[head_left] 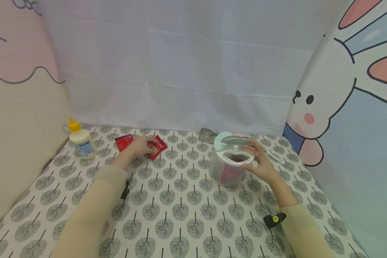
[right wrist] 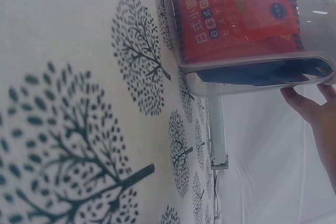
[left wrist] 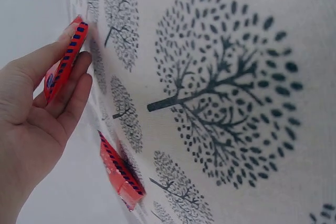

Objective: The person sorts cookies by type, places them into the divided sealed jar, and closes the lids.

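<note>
My left hand point(head_left: 138, 146) pinches a red biscuit packet point(head_left: 159, 147) between thumb and fingers, over the far left-middle of the table. The left wrist view shows this packet point(left wrist: 66, 61) edge-on, apart from the cloth. Beside that hand a second red packet point(head_left: 123, 142) lies on the cloth. To the right stands a clear plastic container point(head_left: 220, 172), its pale lid point(head_left: 220, 142) having a raised grey flap over an opening. My right hand point(head_left: 262, 165) grips its right side at the top, thumb near the rim. Inside are red biscuit packets point(right wrist: 236, 19).
A glue bottle point(head_left: 85, 144) with a yellow cap stands at the far left. Behind the container lies a slotted turner point(head_left: 207, 135), partly hidden, with a pale handle point(head_left: 275, 157) showing on the right. A tree-print cloth point(head_left: 180, 229) covers the table; fabric walls point(head_left: 180, 71) enclose it.
</note>
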Tool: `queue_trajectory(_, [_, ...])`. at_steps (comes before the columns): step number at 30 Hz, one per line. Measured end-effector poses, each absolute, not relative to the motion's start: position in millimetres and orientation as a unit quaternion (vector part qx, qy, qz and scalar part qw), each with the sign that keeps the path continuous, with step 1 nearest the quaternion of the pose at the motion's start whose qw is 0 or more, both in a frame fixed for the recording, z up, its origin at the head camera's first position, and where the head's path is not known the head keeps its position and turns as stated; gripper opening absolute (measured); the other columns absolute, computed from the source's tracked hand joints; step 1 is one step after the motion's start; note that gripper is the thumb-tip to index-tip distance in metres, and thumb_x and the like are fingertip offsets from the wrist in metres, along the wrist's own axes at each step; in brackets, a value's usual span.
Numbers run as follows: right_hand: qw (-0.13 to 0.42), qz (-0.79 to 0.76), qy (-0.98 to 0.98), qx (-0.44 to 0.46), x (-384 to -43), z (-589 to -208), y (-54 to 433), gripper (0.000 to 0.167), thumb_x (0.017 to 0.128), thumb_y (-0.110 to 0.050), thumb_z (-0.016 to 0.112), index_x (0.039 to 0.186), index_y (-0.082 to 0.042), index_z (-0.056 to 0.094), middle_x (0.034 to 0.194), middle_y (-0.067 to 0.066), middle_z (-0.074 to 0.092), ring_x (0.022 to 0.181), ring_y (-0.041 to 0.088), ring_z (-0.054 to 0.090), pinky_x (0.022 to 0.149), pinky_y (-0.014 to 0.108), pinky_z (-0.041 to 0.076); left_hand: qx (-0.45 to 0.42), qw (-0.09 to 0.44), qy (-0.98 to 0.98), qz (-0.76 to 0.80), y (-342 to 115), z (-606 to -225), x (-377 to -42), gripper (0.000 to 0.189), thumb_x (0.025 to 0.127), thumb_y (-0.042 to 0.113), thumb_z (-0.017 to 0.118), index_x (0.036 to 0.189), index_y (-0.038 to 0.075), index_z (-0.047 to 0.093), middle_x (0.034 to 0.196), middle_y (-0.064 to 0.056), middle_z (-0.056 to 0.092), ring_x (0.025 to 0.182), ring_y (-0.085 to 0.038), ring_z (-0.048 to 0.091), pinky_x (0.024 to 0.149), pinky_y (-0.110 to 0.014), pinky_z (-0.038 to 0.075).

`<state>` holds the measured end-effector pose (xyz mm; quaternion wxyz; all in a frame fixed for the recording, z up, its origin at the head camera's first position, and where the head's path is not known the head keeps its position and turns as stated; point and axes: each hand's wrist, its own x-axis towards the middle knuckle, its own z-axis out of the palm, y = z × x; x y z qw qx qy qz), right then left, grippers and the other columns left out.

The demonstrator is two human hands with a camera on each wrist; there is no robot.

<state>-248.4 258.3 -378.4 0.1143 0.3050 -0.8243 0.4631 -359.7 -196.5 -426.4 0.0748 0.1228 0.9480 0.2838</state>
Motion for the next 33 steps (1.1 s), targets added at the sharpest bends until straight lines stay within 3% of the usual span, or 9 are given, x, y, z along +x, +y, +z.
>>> queue_trajectory(6, [0.124,0.456,-0.825,0.311,-250,-377,258,0.088,0.072,0.008,0.071,0.142,0.000,0.019,0.134,-0.019,0.029,0.122,-0.004,0.035,0.101,0.043,0.038,0.126,0.083,0.938,0.312,-193,-417,-355,0.041,0.082,0.021,0.073,0.120,0.012,0.063,0.104,-0.010,0.062,0.078,-0.017,0.056,0.074,-0.033,0.048])
queue_trajectory(8, [0.123,0.457,-0.825,0.310,-249,-377,257,0.088,0.072,0.009,0.071,0.142,0.000,0.019,0.135,-0.020,0.029,0.123,-0.004,0.034,0.102,0.047,0.038,0.128,0.086,0.934,0.324,-192,-413,-354,0.039,0.082,0.023,0.073,0.119,0.012,0.063,0.100,-0.007,0.066,0.078,-0.016,0.059,0.077,-0.034,0.049])
queue_trajectory(12, [0.119,0.462,-0.824,0.307,-247,-377,257,0.087,0.073,0.008,0.070,0.142,-0.001,0.019,0.135,-0.016,0.026,0.123,-0.007,0.031,0.099,0.068,0.031,0.145,0.076,0.929,0.332,-188,-400,-348,0.037,0.083,0.022,0.072,0.118,0.012,0.063,0.083,-0.004,0.065,0.073,-0.016,0.058,0.071,-0.033,0.049])
queue_trajectory(15, [0.117,0.469,-0.822,0.302,-247,-377,256,0.087,0.073,0.010,0.069,0.143,-0.001,0.018,0.135,-0.015,0.027,0.123,-0.008,0.031,0.098,0.071,0.029,0.163,0.058,0.926,0.335,-184,-389,-343,0.035,0.083,0.020,0.073,0.116,0.013,0.064,0.075,-0.002,0.055,0.066,-0.016,0.049,0.061,-0.031,0.045])
queue_trajectory(18, [0.118,0.472,-0.820,0.301,-247,-378,256,0.087,0.072,0.011,0.068,0.143,-0.001,0.019,0.135,-0.016,0.027,0.123,-0.007,0.031,0.098,0.071,0.029,0.189,0.049,0.922,0.335,-178,-379,-338,0.033,0.083,0.018,0.072,0.115,0.014,0.065,0.072,0.002,0.060,0.065,-0.011,0.055,0.062,-0.027,0.045])
queue_trajectory(22, [0.119,0.469,-0.822,0.300,-247,-377,256,0.086,0.072,0.010,0.069,0.142,-0.001,0.019,0.135,-0.014,0.029,0.123,-0.008,0.031,0.099,0.071,0.028,0.213,0.048,0.918,0.331,-168,-366,-328,0.033,0.086,0.015,0.067,0.119,0.017,0.063,0.080,0.002,0.068,0.057,-0.010,0.058,0.052,-0.023,0.043])
queue_trajectory(26, [0.115,0.469,-0.824,0.297,-246,-377,257,0.086,0.073,0.008,0.069,0.142,-0.001,0.019,0.135,-0.003,0.031,0.123,-0.007,0.032,0.100,0.071,0.028,0.221,0.042,0.917,0.331,-155,-351,-315,0.038,0.087,0.016,0.065,0.125,0.021,0.060,0.097,-0.003,0.069,0.052,-0.015,0.050,0.043,-0.022,0.037])
queue_trajectory(30, [0.113,0.470,-0.823,0.299,-246,-376,256,0.086,0.073,0.009,0.068,0.142,-0.001,0.018,0.135,-0.001,0.030,0.122,-0.007,0.032,0.100,0.071,0.028,0.220,0.018,0.915,0.337,-143,-337,-304,0.043,0.088,0.020,0.065,0.130,0.027,0.055,0.126,-0.005,0.058,0.075,-0.021,0.060,0.059,-0.030,0.050])
queue_trajectory(33, [0.114,0.469,-0.822,0.302,-246,-376,256,0.086,0.073,0.009,0.068,0.142,0.000,0.018,0.135,-0.009,0.028,0.123,-0.007,0.031,0.099,0.071,0.028,0.221,0.001,0.910,0.350,-135,-328,-296,0.045,0.087,0.022,0.065,0.130,0.028,0.054,0.133,-0.003,0.051,0.092,-0.022,0.062,0.075,-0.037,0.054])
